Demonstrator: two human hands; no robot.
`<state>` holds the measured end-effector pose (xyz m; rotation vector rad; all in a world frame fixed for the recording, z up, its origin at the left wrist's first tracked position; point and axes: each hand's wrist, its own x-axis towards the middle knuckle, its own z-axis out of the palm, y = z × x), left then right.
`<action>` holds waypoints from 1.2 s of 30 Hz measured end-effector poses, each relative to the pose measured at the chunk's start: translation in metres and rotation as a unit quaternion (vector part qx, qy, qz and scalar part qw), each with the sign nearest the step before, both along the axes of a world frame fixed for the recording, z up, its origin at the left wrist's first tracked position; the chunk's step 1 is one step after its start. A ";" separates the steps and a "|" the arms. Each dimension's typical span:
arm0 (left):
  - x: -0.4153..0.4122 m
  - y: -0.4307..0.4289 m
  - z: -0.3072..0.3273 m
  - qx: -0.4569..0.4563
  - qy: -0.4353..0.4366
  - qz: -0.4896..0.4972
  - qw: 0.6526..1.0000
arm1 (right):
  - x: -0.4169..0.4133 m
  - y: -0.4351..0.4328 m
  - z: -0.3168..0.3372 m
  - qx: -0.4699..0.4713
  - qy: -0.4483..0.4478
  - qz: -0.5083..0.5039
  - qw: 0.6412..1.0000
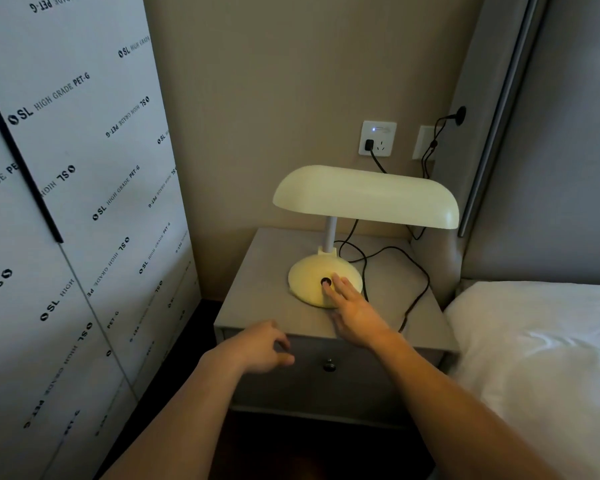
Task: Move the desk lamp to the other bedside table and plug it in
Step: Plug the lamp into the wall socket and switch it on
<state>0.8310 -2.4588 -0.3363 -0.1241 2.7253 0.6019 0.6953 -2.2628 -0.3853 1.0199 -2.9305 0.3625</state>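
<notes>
Cream desk lamp (364, 216) upright on the grey bedside table (257, 292), round base toward the table's middle, wide shade over it on a thin white stem. Black cord (409, 268) looping across the tabletop behind and to the right of the base, then up to a black plug (369, 145) seated in the white wall socket (377, 138), small blue light lit on the plate.

Right hand (355, 315) stretched out flat over the front right of the base, fingers (343, 287) straight and slightly spread, tips on the base, one fingertip right at the dark round button (325, 281). Gripping nothing, only touching.

Left hand (262, 348) at the table's front edge, above the drawer with its small dark knob (329, 366). Fingers loosely curled, thumb and forefinger a little apart, empty; whether touching the edge, cannot tell.

White pillow (541, 358) and padded headboard (551, 150) to the right, film-covered panel (70, 202) with printed lettering to the left.
</notes>
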 end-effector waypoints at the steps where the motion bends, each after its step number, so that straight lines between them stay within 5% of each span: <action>1: 0.001 0.000 0.000 0.000 -0.001 -0.001 1.000 | 0.000 -0.001 -0.001 -0.005 0.005 0.002 1.000; 7: 0.003 0.000 0.001 0.005 -0.004 -0.002 1.000 | 0.002 -0.002 -0.009 -0.068 0.022 -0.005 0.997; 36: 0.003 0.002 0.000 0.002 -0.002 -0.002 1.000 | 0.006 -0.008 0.003 0.015 0.027 -0.043 0.999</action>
